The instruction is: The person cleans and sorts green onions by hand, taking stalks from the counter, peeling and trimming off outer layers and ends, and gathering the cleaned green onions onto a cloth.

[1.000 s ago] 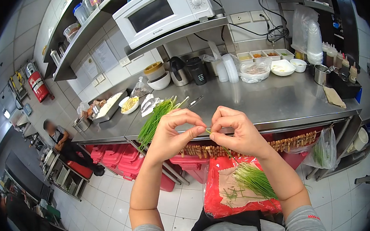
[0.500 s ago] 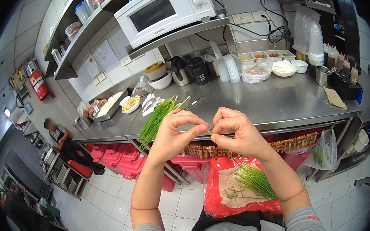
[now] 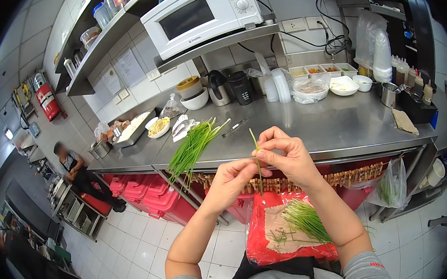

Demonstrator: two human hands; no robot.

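Note:
Between the thumb and fingers of my right hand a single green chive stalk stands nearly upright. My left hand is closed, its fingertips pinching the same stalk lower down. On my lap lies a red plastic-wrapped bundle topped by brown paper. A bunch of trimmed-looking chives rests on that paper, beside short green bits. Another, larger bunch of chives lies on the steel counter, beyond my left hand.
The steel counter carries a pen, bowls, a kettle and sauce bottles. A microwave sits on a shelf above. Clothespins line the counter's lower edge, with pink bins below. Two people are at the left.
My left hand has moved down and right, below the right fingers. The stalk has turned upright, its pale end now showing above my right hand.

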